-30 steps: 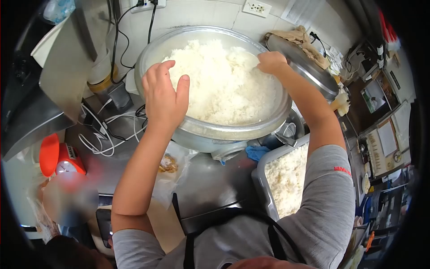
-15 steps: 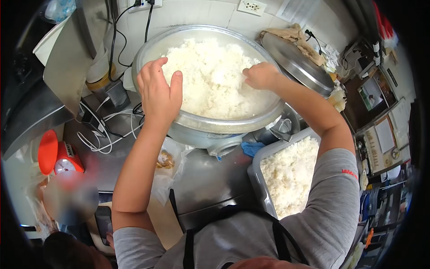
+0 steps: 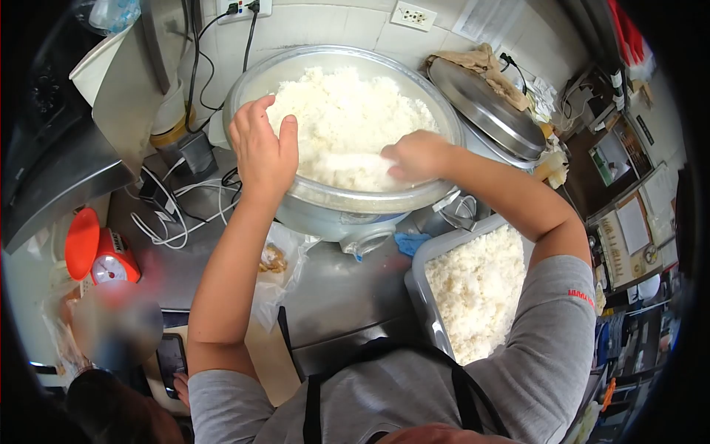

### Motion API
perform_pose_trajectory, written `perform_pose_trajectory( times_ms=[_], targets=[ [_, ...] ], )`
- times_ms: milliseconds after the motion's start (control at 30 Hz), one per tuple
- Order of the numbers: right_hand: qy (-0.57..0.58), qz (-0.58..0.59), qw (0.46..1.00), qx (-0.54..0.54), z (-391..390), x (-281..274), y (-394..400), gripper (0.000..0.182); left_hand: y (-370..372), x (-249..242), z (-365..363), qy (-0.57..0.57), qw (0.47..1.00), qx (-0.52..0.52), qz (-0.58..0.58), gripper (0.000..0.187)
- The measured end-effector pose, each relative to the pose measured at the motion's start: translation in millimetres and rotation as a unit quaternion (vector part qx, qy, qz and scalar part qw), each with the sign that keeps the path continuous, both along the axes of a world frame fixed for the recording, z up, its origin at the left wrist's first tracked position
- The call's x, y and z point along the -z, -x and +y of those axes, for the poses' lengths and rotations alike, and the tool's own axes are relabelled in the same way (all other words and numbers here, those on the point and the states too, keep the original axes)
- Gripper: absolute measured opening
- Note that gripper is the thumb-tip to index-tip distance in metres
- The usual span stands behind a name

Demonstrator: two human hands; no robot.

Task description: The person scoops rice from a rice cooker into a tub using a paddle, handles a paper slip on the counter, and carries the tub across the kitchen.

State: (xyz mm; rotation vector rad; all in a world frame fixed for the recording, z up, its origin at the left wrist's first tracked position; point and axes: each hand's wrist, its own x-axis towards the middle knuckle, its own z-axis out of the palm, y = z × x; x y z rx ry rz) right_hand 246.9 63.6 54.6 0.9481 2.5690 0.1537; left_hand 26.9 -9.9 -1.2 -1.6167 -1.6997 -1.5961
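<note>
A large round cooker pot (image 3: 347, 194) full of white cooked rice (image 3: 347, 100) stands before me. My left hand (image 3: 264, 148) lies over its left rim, fingers stretched and thumb apart, palm down. Inside the pot at the near right, my right hand (image 3: 421, 155) is closed, with the fingers blurred by motion. A pale white utensil (image 3: 359, 164) stretches left from it, low in the rice; its exact shape blends with the grains. Below right, a grey tub (image 3: 429, 303) holds more rice (image 3: 477, 288), close under my right forearm.
A metal lid (image 3: 488, 111) with a brown cloth leans behind the pot's right side. An orange scale (image 3: 111, 266) and white cables (image 3: 159, 226) are at left. A plastic bag (image 3: 285, 266) with food and a blue cloth (image 3: 414, 243) lie in front. Another person sits low left near a phone (image 3: 171, 362).
My right hand has moved down and slightly left inside the pot, toward its near side, and the rice there has shifted. My left hand stays at the rim.
</note>
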Motion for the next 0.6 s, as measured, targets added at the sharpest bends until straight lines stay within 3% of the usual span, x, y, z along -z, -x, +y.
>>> perform_pose_trajectory(
  times_ms=[67, 200, 433, 467, 533, 600],
  targets=[
    [0.043, 0.000, 0.999, -0.015, -5, -2, 7, 0.032, 0, 1, -1, -0.002, 1.000, 0.001, -0.003, 0.035],
    [0.096, 0.120, 0.988, -0.023, 12, 10, -5, 0.034, 4, 3, 1, -0.025, 1.000, 0.002, -0.011, 0.034],
    [0.279, 0.287, 0.916, 0.017, 39, 35, -9, 0.032, 2, 1, -2, -0.050, 0.997, 0.015, -0.064, 0.038],
    [0.309, 0.305, 0.900, 0.028, 43, 40, -9, 0.032, 2, -1, -7, 0.007, 0.996, 0.028, -0.079, 0.038],
    [0.263, 0.290, 0.920, -0.005, 41, 37, -8, 0.030, -1, -5, -20, 0.118, 0.986, 0.052, -0.110, 0.038],
    [0.218, 0.276, 0.936, -0.033, 35, 36, -6, 0.029, -8, -10, -45, 0.177, 0.984, -0.006, 0.012, 0.034]
  ],
)
